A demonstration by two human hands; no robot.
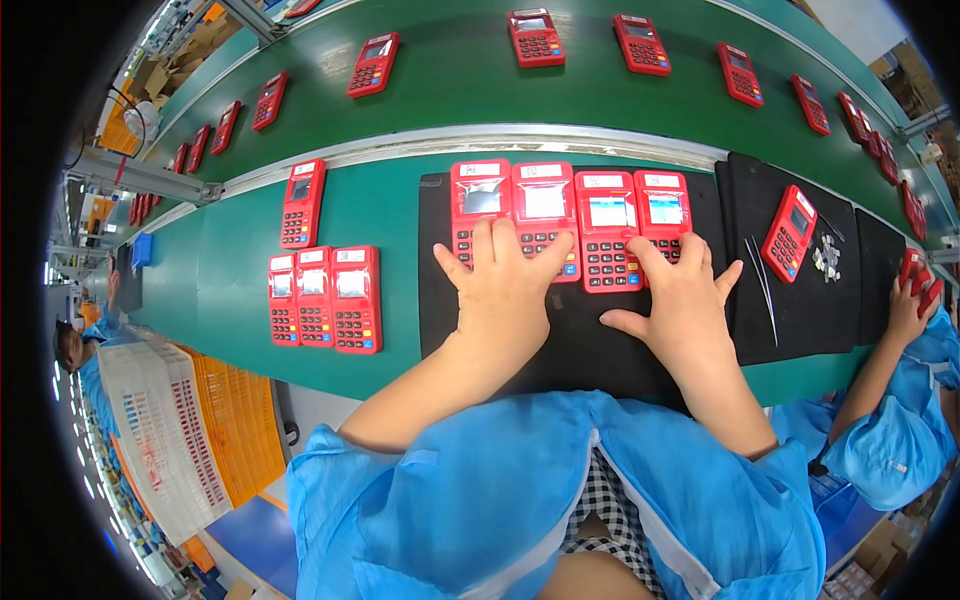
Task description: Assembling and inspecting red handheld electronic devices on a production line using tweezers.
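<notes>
Red handheld card payment terminals stand side by side on a black mat (590, 345) in front of me, keypads towards me. My left hand (500, 295) lies over the left pair, fingers spread on the keypads of the first terminal (480, 192) and the second terminal (543, 198). My right hand (685, 310) has its fingers spread too, its fingertips on the keypads of the third terminal (605, 262) and the fourth terminal (664, 205). The screens of the third and fourth look lit. Neither hand grips anything; the fingers hide some keys.
At left, three terminals (313, 300) stand in a row with another terminal (303, 203) behind them. Tweezers (765, 290), a slanted terminal (789, 234) and small pale pieces (828, 257) lie right. Beyond runs a green conveyor (450, 95) with terminals. A co-worker's hand (908, 300) holds something red.
</notes>
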